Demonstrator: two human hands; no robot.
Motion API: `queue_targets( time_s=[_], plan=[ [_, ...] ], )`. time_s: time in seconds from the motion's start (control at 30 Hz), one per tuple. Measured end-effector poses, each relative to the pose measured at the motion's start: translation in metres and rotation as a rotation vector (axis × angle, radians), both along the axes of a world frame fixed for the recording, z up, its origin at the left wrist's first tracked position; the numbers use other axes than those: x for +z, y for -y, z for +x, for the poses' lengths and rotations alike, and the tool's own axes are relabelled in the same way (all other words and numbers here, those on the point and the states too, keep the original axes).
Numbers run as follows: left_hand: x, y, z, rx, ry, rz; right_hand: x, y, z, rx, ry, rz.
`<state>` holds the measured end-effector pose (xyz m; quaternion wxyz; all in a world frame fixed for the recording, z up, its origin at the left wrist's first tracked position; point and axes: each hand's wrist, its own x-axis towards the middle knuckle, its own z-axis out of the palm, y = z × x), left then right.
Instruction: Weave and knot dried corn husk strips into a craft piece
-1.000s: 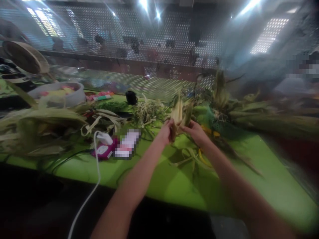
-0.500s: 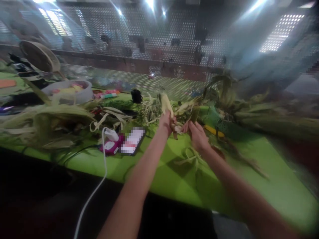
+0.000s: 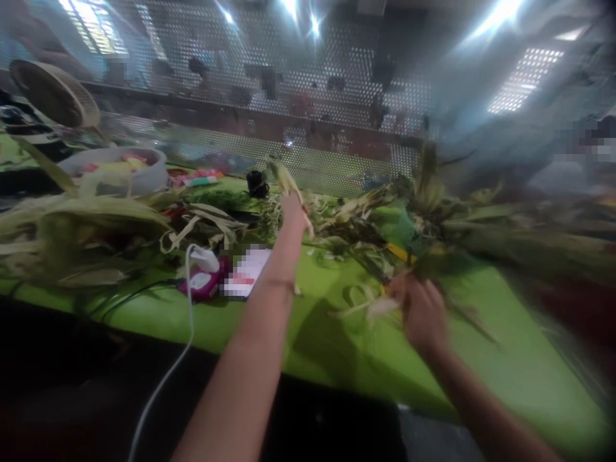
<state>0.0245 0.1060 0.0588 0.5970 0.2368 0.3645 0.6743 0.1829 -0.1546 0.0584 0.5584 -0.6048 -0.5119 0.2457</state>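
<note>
My left hand [image 3: 291, 212] is stretched far out over the green table [image 3: 332, 346] and is closed round a pale corn cob [image 3: 285, 178], which points up and away. Lower and nearer to me, my right hand [image 3: 419, 309] is closed on a bunch of torn husk leaves [image 3: 380, 307] just above the table. The right hand is smeared by motion. Between the two hands lie loose husk strips [image 3: 353, 296].
A heap of unhusked corn and leaves [image 3: 462, 224] fills the right side, another heap [image 3: 81, 231] the left. A phone, a pink device [image 3: 205, 280] with a white cable [image 3: 163, 385], a grey bowl [image 3: 115, 172] and a small black cup [image 3: 255, 183] also stand here. A perforated screen stands behind.
The hands have parted. My left hand has carried the cob up and away from me, and my right hand has pulled the husk down and toward me.
</note>
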Motion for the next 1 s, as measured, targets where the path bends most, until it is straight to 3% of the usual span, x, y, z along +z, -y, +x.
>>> queue_targets(
  time_s=[0.1,0.23,0.37,0.43,0.53,0.57,0.67,0.73,0.83,1.0],
  plan=[
    [-0.002,-0.006,0.008,0.052,-0.194,0.018,0.001,-0.004,0.014,0.023,-0.114,-0.015],
    [0.002,-0.008,0.03,-0.052,-0.435,0.08,-0.005,-0.032,0.012,0.063,-0.44,-0.061],
    [0.009,0.013,0.031,-0.026,-0.514,0.22,-0.009,-0.06,0.015,0.153,-0.648,-0.058],
    [0.006,0.042,0.029,-0.202,-0.549,0.255,-0.007,-0.071,0.018,0.237,-0.691,-0.04],
    [-0.006,0.096,0.027,-0.749,-0.516,0.22,0.002,-0.084,0.019,0.361,-0.691,0.014],
    [-0.01,0.112,0.026,-0.842,-0.477,0.183,0.005,-0.088,0.017,0.393,-0.679,0.038],
    [-0.02,0.143,0.023,-0.948,-0.357,0.149,0.009,-0.097,0.011,0.441,-0.622,0.073],
    [-0.026,0.149,0.021,-0.902,-0.29,0.155,0.003,-0.102,0.007,0.431,-0.575,0.061],
    [-0.038,0.142,0.02,-0.729,-0.275,0.165,-0.016,-0.11,0.008,0.363,-0.494,0.061],
    [-0.063,0.127,0.018,-0.461,-0.436,0.197,-0.05,-0.114,0.015,0.243,-0.346,-0.014]
  ],
)
